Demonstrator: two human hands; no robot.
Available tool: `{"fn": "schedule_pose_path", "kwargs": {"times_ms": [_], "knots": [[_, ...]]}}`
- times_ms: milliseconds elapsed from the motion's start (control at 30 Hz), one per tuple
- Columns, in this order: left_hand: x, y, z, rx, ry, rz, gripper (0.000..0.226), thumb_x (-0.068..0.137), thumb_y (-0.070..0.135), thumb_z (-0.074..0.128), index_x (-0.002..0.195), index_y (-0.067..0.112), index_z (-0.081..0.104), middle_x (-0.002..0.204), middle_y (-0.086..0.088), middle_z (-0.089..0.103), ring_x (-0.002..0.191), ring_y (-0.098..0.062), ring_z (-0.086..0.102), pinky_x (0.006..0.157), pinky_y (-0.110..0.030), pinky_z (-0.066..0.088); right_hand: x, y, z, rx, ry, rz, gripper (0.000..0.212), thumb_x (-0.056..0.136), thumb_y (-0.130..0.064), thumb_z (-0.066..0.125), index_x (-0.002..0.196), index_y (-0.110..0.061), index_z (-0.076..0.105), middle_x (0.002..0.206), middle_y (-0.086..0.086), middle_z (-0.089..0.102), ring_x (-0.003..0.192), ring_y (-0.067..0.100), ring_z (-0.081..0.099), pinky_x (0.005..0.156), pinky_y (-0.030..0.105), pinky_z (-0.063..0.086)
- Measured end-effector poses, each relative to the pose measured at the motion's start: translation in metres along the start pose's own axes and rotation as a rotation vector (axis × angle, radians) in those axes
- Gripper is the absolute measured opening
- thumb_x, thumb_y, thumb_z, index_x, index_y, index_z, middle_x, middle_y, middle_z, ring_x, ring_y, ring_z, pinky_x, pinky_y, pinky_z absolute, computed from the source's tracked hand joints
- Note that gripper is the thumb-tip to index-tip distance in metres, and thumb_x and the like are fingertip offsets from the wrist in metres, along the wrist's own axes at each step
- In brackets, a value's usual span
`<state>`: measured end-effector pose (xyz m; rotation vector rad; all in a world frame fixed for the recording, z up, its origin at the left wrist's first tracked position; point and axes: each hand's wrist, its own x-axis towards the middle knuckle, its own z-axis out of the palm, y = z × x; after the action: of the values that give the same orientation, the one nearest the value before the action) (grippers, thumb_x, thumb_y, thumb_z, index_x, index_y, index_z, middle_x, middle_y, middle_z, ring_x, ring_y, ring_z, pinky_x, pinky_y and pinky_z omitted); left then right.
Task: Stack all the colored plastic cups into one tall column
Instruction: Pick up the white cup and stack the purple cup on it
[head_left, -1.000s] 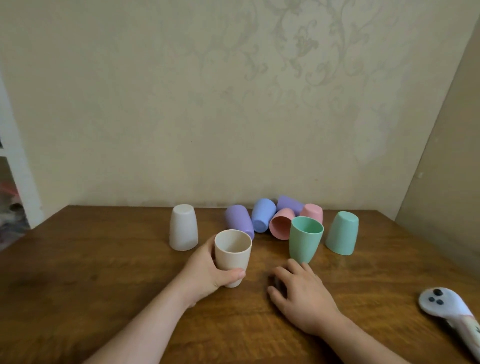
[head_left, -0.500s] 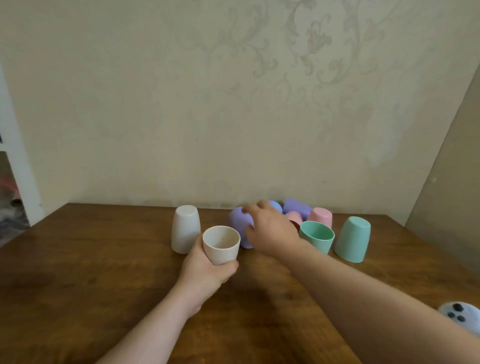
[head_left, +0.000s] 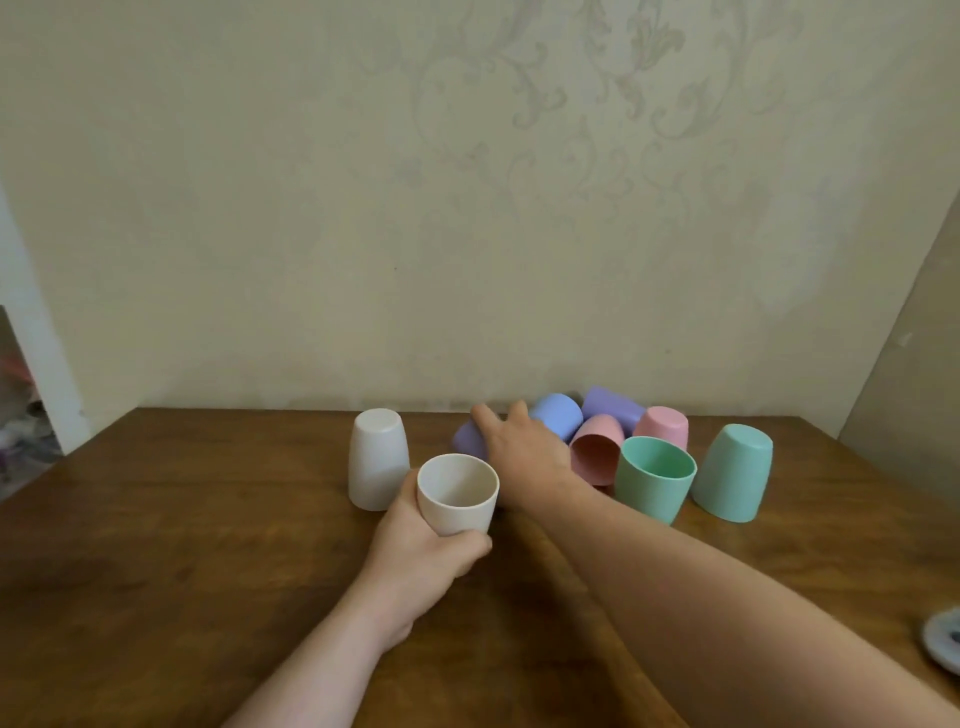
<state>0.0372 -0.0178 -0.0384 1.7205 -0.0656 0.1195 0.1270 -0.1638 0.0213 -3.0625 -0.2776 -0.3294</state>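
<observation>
Nine cups on the desk (head_left: 208, 571), two cream (head_left: 457, 493) (head_left: 376, 457), two green (head_left: 654, 483) (head_left: 732, 478), two pink (head_left: 595, 454) (head_left: 662, 426), two purple (head_left: 467, 441) (head_left: 610, 408), one blue (head_left: 558, 418), two hands (head_left: 426, 566) (head_left: 524, 457)

no readable text, labels, brands or numbers on any surface, cups plain

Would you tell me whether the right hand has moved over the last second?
Yes: the right hand went from beside the upright green cup toward the wall, onto the purple cup.
</observation>
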Motion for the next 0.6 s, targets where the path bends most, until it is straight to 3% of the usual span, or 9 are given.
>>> {"fn": "schedule_pose_path", "kwargs": {"times_ms": [100, 167, 233, 333, 400, 533, 600], "knots": [[-0.003, 0.005, 0.0, -0.007, -0.016, 0.006, 0.064, 0.058, 0.017, 0.087, 0.118, 0.031, 0.068, 0.107, 0.005, 0.078, 0.097, -0.009, 0.074, 0.071, -0.019, 0.056, -0.031, 0.011, 0.0, 0.182, 0.091, 0.023, 0.053, 0.094, -0.043, 0.067, 0.137, -0.025, 0.04, 0.124, 0.01, 0.047, 0.109, 0.04, 0.064, 0.068, 0.044, 0.048], [-0.005, 0.007, 0.0, -0.011, -0.034, 0.011, 0.074, 0.051, 0.026, 0.088, 0.122, 0.031, 0.068, 0.112, 0.004, 0.079, 0.106, -0.016, 0.073, 0.082, -0.028, 0.055, -0.054, 0.02, -0.001, 0.343, 0.152, 0.095, 0.066, 0.088, -0.057, 0.072, 0.136, -0.025, 0.041, 0.125, 0.008, 0.052, 0.108, 0.036, 0.065, 0.078, 0.045, 0.055], [-0.01, 0.01, 0.001, 0.011, -0.056, 0.028, 0.082, 0.048, 0.033, 0.09, 0.126, 0.037, 0.064, 0.116, 0.007, 0.077, 0.11, -0.013, 0.072, 0.088, -0.03, 0.055, -0.079, 0.028, -0.001, 0.52, 0.203, 0.173, 0.081, 0.083, -0.063, 0.078, 0.142, -0.024, 0.04, 0.135, 0.004, 0.055, 0.12, 0.029, 0.064, 0.09, 0.043, 0.056], [-0.015, 0.014, 0.002, 0.062, -0.061, 0.064, 0.075, 0.069, 0.014, 0.097, 0.122, 0.044, 0.054, 0.124, 0.012, 0.07, 0.112, -0.008, 0.067, 0.089, -0.026, 0.051, -0.111, 0.035, 0.003, 0.734, 0.243, 0.212, 0.1, 0.075, -0.055, 0.088, 0.156, -0.027, 0.037, 0.149, -0.007, 0.055, 0.137, 0.016, 0.057, 0.105, 0.036, 0.053], [-0.014, 0.013, 0.002, 0.098, -0.068, 0.051, 0.069, 0.076, 0.008, 0.096, 0.121, 0.043, 0.056, 0.125, 0.012, 0.071, 0.114, -0.01, 0.067, 0.091, -0.03, 0.052, -0.124, 0.038, 0.006, 0.804, 0.269, 0.221, 0.089, 0.069, -0.052, 0.089, 0.144, -0.034, 0.045, 0.136, -0.014, 0.062, 0.126, 0.01, 0.062, 0.099, 0.031, 0.055], [-0.015, 0.013, 0.005, 0.177, -0.096, 0.032, 0.079, 0.065, 0.034, 0.098, 0.134, 0.041, 0.059, 0.127, 0.018, 0.073, 0.118, -0.008, 0.068, 0.1, -0.036, 0.056, -0.13, 0.042, -0.002, 0.827, 0.281, 0.242, 0.068, 0.067, -0.04, 0.088, 0.125, -0.037, 0.052, 0.12, -0.017, 0.066, 0.112, 0.009, 0.067, 0.093, 0.037, 0.06], [-0.017, 0.015, 0.006, 0.216, -0.125, 0.044, 0.083, 0.071, 0.034, 0.099, 0.142, 0.039, 0.057, 0.13, 0.019, 0.071, 0.119, -0.007, 0.067, 0.102, -0.036, 0.056, -0.126, 0.045, -0.019, 0.806, 0.341, 0.261, 0.072, 0.068, -0.034, 0.084, 0.132, -0.034, 0.051, 0.125, -0.012, 0.064, 0.116, 0.013, 0.065, 0.097, 0.043, 0.06]]}}
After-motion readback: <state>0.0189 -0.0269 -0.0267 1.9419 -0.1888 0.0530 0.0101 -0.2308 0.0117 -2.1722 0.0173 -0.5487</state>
